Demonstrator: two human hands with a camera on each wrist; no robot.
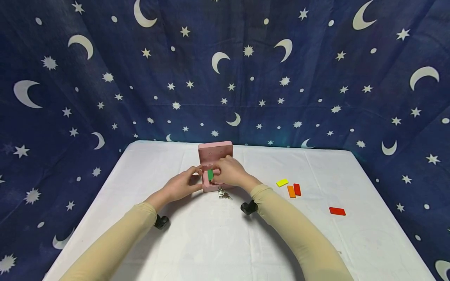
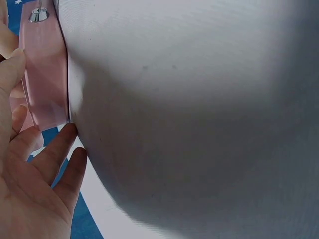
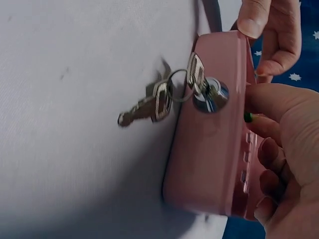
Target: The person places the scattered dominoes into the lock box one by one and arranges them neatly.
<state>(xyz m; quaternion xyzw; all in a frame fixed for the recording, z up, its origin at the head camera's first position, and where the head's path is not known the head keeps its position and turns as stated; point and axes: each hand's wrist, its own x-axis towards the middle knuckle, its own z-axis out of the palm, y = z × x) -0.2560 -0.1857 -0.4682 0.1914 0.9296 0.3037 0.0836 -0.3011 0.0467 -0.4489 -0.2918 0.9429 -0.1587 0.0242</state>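
Note:
A small pink metal cash box stands on the table with its lid raised. My left hand holds the box by its left side, thumb at the front corner and fingers toward the back. Over the open box, my right hand pinches a green block that stands on edge; in the right wrist view only a green tip shows between the fingers. A key sits in the front lock, and a second key hangs from its ring. My right hand hides much of the box's inside.
Right of the box, a yellow block, an orange block and a red block lie close together on the white-covered table. Another red block lies farther right. A dark blue curtain with moons and stars hangs behind.

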